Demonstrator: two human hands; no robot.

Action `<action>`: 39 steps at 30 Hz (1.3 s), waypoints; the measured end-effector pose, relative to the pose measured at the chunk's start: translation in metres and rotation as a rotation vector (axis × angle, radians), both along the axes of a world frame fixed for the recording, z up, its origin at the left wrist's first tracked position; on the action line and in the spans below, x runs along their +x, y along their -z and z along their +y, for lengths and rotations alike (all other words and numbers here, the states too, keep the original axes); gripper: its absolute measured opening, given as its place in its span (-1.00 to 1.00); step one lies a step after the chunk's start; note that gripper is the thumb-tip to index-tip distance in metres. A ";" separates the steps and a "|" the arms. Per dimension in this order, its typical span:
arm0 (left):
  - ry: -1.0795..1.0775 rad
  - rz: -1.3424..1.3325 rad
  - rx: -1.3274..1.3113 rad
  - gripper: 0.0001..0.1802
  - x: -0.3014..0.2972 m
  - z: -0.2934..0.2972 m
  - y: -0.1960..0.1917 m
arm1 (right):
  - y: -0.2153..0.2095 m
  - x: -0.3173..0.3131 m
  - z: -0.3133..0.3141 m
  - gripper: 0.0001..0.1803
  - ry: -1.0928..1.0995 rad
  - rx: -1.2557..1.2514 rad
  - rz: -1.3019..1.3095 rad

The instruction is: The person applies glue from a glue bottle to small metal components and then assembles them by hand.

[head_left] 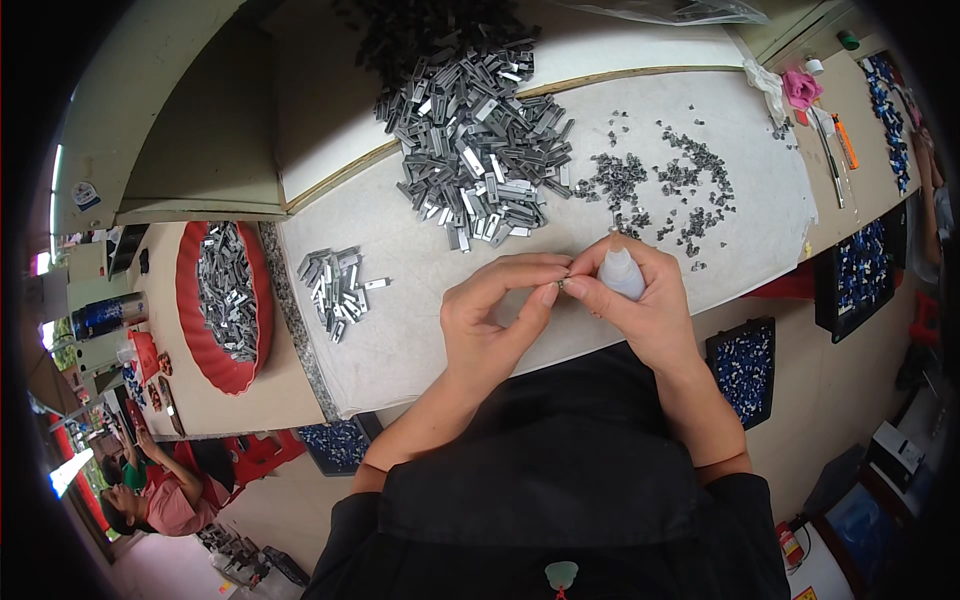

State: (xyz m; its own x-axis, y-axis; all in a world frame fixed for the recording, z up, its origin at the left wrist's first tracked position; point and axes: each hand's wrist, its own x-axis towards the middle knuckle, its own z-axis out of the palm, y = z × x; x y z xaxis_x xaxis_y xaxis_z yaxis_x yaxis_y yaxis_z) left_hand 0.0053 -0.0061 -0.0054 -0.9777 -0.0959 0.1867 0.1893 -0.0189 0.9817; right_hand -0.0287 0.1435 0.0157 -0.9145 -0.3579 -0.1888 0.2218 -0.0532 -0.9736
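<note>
Through the head camera I see, far left, a red basin (262,290) of grey metal pieces, then a small cluster (335,288) on the white-topped table (375,365). The big heap (480,150) lies beyond the left hand (488,312), which pinches a tiny part (563,283), too small to identify, over the table's near side. The right hand (652,305) pinches it too, gripping a white bottle (622,273); dark bits (695,180) scatter beyond.

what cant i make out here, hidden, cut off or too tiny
All in the head view:
- The small piece at the fingertips: its shape, tiny and partly covered by fingers.
- The translucent bottle: part of its body, behind the right hand.
- The big pile: its far end, dark and cut by the top edge.
</note>
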 end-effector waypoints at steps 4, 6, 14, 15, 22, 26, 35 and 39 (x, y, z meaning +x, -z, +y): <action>0.064 0.017 -0.065 -0.84 0.003 -0.004 0.000 | 0.000 0.001 0.000 -0.90 -0.032 0.005 -0.031; 0.050 0.002 -0.085 -0.85 0.003 -0.005 -0.001 | 0.000 0.002 -0.002 -0.90 -0.043 0.007 -0.047; -0.127 0.011 -0.663 -0.85 0.018 -0.054 -0.015 | 0.010 0.007 0.006 -0.89 -0.001 0.083 0.101; -0.168 0.036 -0.853 -0.84 0.019 -0.069 -0.018 | 0.010 0.008 0.009 -0.89 -0.006 0.073 0.103; -0.103 0.195 -1.169 -0.80 -0.008 -0.083 -0.025 | 0.008 0.015 0.013 -0.89 0.011 0.058 0.094; 0.064 0.353 -1.326 -0.80 -0.030 -0.085 -0.028 | 0.009 0.019 0.020 -0.89 0.013 0.080 0.098; 0.154 0.220 -1.009 -0.84 -0.019 -0.073 -0.034 | 0.015 0.024 0.032 -0.73 0.034 -0.027 0.142; 0.079 -0.046 -0.474 -0.75 -0.008 -0.042 -0.036 | 0.007 0.024 0.040 -0.62 0.016 -0.131 0.203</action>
State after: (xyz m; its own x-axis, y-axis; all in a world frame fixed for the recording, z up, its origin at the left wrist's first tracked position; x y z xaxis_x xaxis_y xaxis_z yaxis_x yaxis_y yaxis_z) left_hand -0.0022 -0.0477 0.0309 -0.9868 0.0646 0.1485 0.1618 0.4196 0.8932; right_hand -0.0048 0.1832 0.0087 -0.9346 -0.3526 0.0462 0.0207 -0.1836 -0.9828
